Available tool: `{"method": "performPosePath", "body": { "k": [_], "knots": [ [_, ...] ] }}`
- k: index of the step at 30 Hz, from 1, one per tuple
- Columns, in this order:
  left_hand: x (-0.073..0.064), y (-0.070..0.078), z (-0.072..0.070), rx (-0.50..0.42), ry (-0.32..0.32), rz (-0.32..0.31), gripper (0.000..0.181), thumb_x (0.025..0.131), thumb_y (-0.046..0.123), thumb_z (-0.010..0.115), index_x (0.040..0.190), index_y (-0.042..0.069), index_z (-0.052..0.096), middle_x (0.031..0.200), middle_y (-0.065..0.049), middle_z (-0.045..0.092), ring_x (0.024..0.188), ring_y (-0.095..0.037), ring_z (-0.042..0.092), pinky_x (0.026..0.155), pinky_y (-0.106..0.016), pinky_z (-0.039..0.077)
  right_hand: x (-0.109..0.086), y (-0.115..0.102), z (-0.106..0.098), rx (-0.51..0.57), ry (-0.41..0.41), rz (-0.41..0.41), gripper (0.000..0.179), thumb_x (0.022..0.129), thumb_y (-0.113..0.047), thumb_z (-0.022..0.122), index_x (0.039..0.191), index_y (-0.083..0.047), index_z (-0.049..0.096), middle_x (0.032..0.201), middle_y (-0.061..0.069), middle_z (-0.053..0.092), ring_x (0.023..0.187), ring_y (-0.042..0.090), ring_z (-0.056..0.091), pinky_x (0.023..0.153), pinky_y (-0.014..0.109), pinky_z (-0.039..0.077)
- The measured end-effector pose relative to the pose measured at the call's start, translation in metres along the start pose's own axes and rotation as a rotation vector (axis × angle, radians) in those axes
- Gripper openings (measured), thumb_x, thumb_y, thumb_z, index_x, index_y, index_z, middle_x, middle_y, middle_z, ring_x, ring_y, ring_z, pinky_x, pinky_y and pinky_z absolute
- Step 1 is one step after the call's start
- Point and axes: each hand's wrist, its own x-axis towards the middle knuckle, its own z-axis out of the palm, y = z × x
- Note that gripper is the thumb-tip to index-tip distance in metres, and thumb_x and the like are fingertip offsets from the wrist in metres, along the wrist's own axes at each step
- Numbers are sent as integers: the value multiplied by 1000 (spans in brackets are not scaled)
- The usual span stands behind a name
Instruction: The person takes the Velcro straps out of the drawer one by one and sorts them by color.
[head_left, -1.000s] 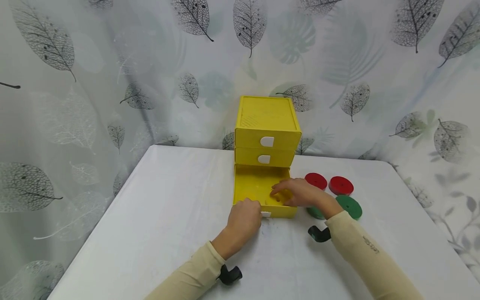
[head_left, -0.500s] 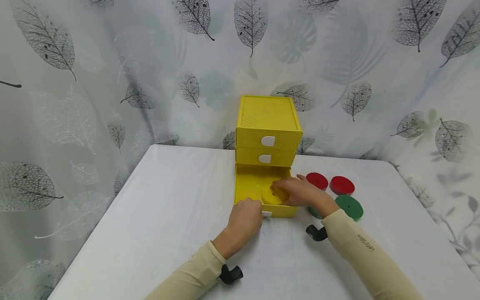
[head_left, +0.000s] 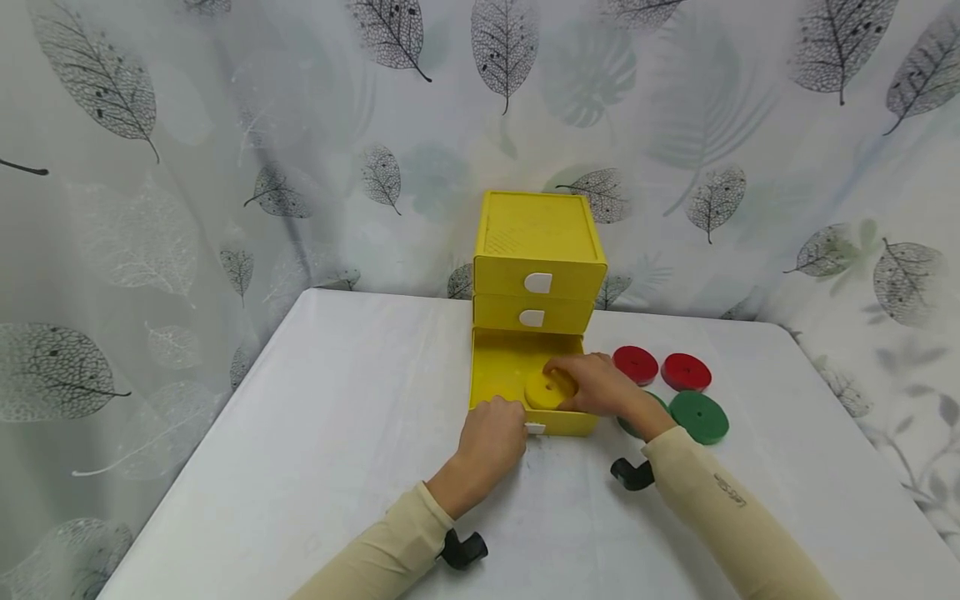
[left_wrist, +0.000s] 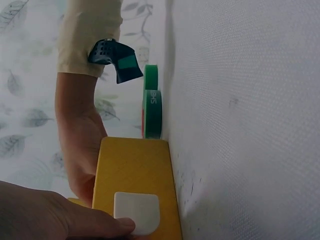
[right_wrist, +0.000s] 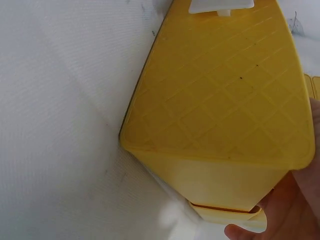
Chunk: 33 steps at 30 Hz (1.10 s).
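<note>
A yellow disc [head_left: 547, 390] with a small centre hole lies inside the pulled-out bottom drawer [head_left: 491, 367] of a yellow drawer unit [head_left: 536, 225]. My right hand [head_left: 596, 385] reaches over the drawer's right side and grips the disc's edge between thumb and fingers. In the right wrist view the drawer front [right_wrist: 220, 95] hides the disc and part of the right hand [right_wrist: 295, 210]. My left hand [head_left: 491, 437] holds the drawer front at its upper left. The left wrist view shows its thumb on the white handle tab [left_wrist: 137, 212]; its other fingers are out of sight there.
Two red discs [head_left: 686, 372] lie on the white table [head_left: 337, 417] right of the unit. Two green discs [head_left: 699, 417] sit nearer, one partly behind my right wrist. A leaf-patterned curtain [head_left: 337, 150] hangs close behind the unit. Both upper drawers [head_left: 536, 287] are closed.
My right hand's spread fingers have closed on the yellow disc, and more of the disc shows now. My left hand has stayed on the drawer front.
</note>
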Motion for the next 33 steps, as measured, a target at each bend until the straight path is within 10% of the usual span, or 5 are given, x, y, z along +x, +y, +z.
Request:
{"method": "performPosePath", "body": {
  "k": [33],
  "knots": [
    [0,0,0,5,5,-2,23,90,10,79,68,6,71,52,1,45,45,-11,43,39,-25,41,-28,-15,-29,120,132,116,70,78,-27,93,138,-7,64,140,16,62,128,42,55,105,63,44]
  ]
}}
